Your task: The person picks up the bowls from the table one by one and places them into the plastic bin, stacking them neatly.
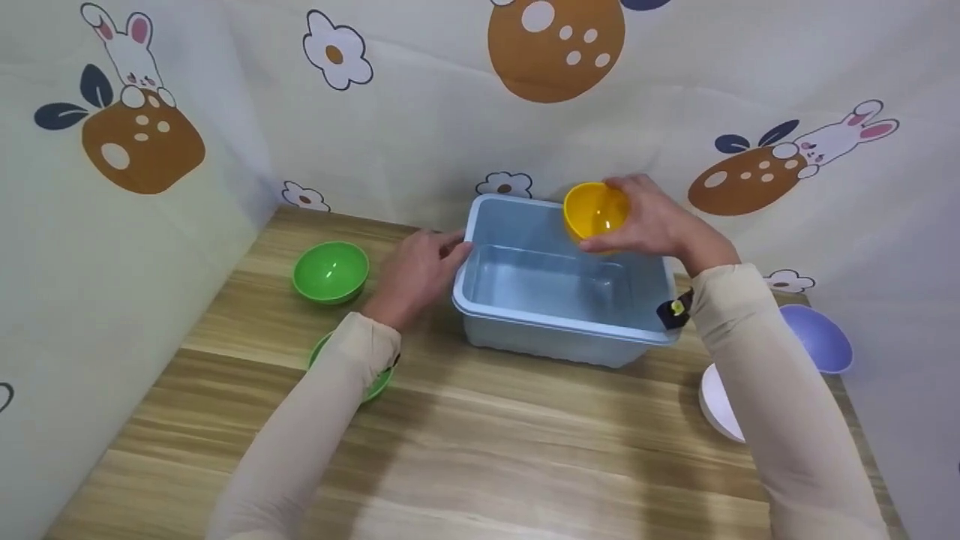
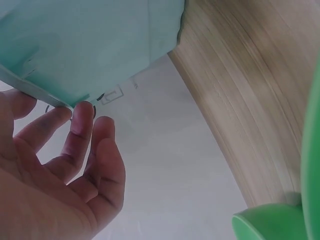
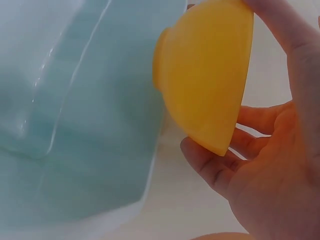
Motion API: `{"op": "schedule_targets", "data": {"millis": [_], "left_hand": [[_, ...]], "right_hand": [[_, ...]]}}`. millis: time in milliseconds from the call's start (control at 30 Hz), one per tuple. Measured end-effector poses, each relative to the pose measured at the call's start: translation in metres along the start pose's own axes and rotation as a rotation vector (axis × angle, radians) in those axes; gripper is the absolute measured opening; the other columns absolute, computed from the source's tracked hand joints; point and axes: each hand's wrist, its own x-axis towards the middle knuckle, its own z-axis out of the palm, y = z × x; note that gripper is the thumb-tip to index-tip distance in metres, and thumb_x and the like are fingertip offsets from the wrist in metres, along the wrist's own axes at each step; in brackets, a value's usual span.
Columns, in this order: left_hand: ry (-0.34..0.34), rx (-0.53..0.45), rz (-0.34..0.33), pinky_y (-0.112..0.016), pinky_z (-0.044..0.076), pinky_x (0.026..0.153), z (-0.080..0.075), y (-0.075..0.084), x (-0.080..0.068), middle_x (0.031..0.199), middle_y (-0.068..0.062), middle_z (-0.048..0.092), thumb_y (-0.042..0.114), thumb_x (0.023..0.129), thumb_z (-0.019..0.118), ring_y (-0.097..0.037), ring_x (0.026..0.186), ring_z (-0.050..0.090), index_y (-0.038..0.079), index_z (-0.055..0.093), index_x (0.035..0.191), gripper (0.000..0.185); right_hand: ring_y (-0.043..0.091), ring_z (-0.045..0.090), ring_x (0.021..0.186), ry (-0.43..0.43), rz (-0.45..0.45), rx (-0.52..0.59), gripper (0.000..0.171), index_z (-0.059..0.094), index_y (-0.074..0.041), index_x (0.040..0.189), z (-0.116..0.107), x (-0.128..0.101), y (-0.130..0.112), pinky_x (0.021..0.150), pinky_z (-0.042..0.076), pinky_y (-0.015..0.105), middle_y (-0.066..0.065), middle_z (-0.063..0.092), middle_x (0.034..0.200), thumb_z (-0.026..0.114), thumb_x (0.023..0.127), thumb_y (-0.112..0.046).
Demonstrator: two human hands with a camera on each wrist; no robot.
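A light blue plastic tub [image 1: 555, 336] stands on the wooden table, its floor bare where it shows. My left hand [image 1: 421, 270] holds the tub's left rim, thumb and fingertips at the edge; the left wrist view also shows these fingers [image 2: 80, 132] bent up against the rim. Over the tub's back right part, my right hand [image 1: 654, 219] grips a yellow bowl [image 3: 207, 75] between thumb and fingers. The bowl is tilted, its hollow facing the head camera and its foot toward the tub in the right wrist view.
Left of the tub sits a green bowl [image 1: 331, 273], with a second green bowl [image 1: 379, 386] partly under my left forearm. To the right are a white bowl [image 1: 718, 405], partly covered by my right sleeve, and a purple bowl [image 1: 821, 341]. A printed cloth [image 1: 420, 135] hangs behind the table.
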Motion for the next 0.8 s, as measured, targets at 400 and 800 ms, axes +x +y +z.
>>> {"op": "schedule_targets", "data": {"millis": [400, 800], "left_hand": [[-0.007, 0.011, -0.01, -0.046, 0.052, 0.096, -0.001, 0.001, 0.0, 0.132, -0.006, 0.065, 0.052, 0.101, 0.055, -0.024, 0.116, 0.059, 0.033, 0.058, 0.145, 0.048], [-0.023, 0.008, -0.022, -0.042, 0.053, 0.091, -0.002, 0.001, 0.001, 0.136, -0.006, 0.065, 0.051, 0.101, 0.057, -0.022, 0.111, 0.058, 0.031, 0.058, 0.144, 0.048]], "right_hand": [[0.026, 0.045, 0.124, -0.057, -0.035, 0.027, 0.116, 0.038, -0.019, 0.153, 0.02, 0.016, 0.002, 0.108, 0.051, 0.045, 0.008, 0.039, 0.146, 0.086, 0.06, -0.07], [0.024, 0.045, 0.126, -0.092, -0.123, 0.057, 0.109, 0.041, -0.023, 0.149, 0.035, 0.028, 0.001, 0.112, 0.047, 0.046, 0.002, 0.036, 0.151, 0.09, 0.061, -0.064]]}}
